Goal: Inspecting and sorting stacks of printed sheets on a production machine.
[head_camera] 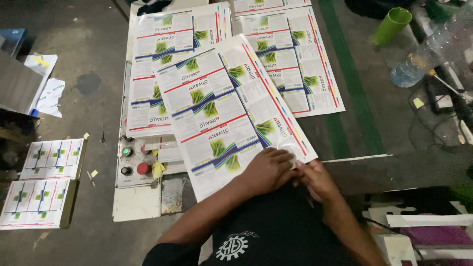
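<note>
A large glossy printed sheet (224, 106), white with green plant pictures and red and blue stripes, lies tilted on top of other sheets. My left hand (266, 170) presses flat on its near right corner. My right hand (318, 180) pinches that same corner edge, its fingers curled against the left hand. Under it lies a similar sheet (148, 106) at the left and another sheet (295, 54) at the right.
A machine control panel (133, 165) with green, black and red round buttons sits under the sheets' near left edge. Stacks of small printed labels (44, 189) lie on the floor at left. A green cup (391, 24) and a plastic bottle (428, 54) rest at upper right.
</note>
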